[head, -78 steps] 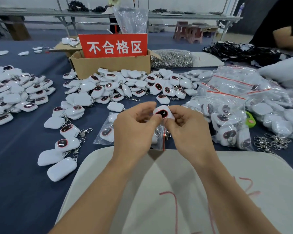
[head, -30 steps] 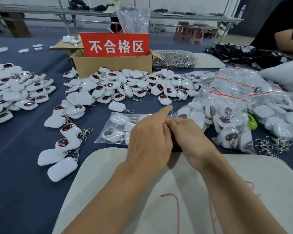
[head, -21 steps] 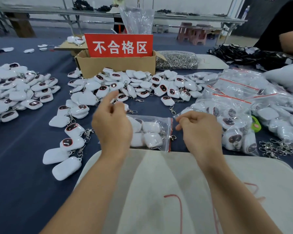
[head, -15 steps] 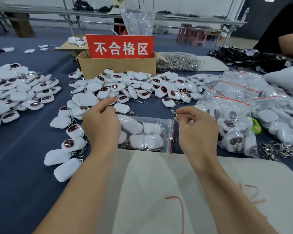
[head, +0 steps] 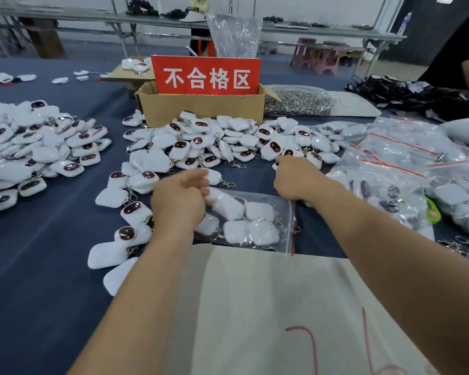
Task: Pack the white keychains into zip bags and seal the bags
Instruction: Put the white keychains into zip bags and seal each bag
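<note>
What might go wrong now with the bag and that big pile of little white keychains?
The zip bag looks full, and a metal clip sits right by its red strip, so the seal may not press shut all the way. The right hand reaches into the keychain pile, where the clips lie tangled. One pull could drag several keychains along.

Just ahead of the fingers of my right hand (head: 295, 181), the pile of keychains (head: 228, 142) lies thick right up to the cardboard box (head: 201, 110). To their right the sealed bags (head: 395, 169) are heaped, so nothing passes there. Between my two hands runs a strip of bare blue cloth (head: 255, 180), with the filled zip bag (head: 252, 220) just behind it. Loose keychains (head: 132, 212) crowd close on the left of my left hand (head: 178, 203), and past them the cloth lies bare as far as the left pile (head: 38, 147).
</note>
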Motion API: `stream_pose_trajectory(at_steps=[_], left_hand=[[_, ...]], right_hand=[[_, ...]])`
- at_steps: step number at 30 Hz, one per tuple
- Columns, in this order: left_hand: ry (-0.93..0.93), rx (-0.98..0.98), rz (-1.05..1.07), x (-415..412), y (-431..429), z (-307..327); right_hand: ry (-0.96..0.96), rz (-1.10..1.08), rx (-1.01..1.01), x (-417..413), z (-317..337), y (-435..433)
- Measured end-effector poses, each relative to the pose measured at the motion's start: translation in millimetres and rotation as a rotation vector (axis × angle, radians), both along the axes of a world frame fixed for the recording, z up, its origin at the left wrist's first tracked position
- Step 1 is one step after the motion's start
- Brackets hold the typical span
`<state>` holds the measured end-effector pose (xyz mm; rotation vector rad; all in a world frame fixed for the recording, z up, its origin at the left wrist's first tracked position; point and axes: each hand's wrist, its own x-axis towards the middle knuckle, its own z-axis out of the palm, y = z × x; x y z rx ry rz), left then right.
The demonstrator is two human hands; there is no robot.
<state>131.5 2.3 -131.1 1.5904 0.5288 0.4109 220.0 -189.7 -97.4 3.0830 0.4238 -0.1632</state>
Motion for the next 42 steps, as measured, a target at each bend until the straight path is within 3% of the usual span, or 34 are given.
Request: stream_pose_trajectory(at_steps=[2, 6, 10, 13, 16, 19, 21, 23, 24, 27, 36, 42], left_hand=[[0.063, 0.223, -0.1, -4, -4, -2], [0.115, 0.493, -0.152, -7, -7, 0], [0.209, 0.738, -0.264, -8, -4, 0], [0.212, 0.747, -0.356, -10, 4, -1], [0.212, 0.782, -0.373, -16, 8, 0], [0.156, 0.87, -0.298, -24, 3, 0], [0.085, 0.725, -0.279, -29, -2, 5], [0.064, 0.531, -0.382, -33, -4, 11], [0.086, 0.524, -0.465, -34, -6, 13], [0.153, 0.664, -0.614, -34, -11, 14], [0.172, 0.752, -0.618, -30, -10, 9], [-0.151, 0.853, -0.555, -38, -35, 7]], right_hand=[[-0.055, 0.022, 0.0, -4, -4, 0], [-0.078, -0.06, 0.245, -17, -4, -10], [-0.247, -0.166, 0.719, -50, 1, -21], [-0.356, -0.254, 1.115, -87, -7, -24], [-0.243, -0.403, 1.493, -119, -24, -27], [-0.071, -0.53, 1.664, -129, -34, -35], [0.019, -0.578, 1.731, -126, -32, -39], [0.076, -0.609, 1.778, -121, -28, -40], [0.093, -0.619, 1.795, -120, -27, -40], [0.124, -0.636, 1.821, -118, -27, -42], [0.182, -0.665, 1.776, -116, -25, -44], [0.211, -0.639, 1.719, -120, -21, -40]])
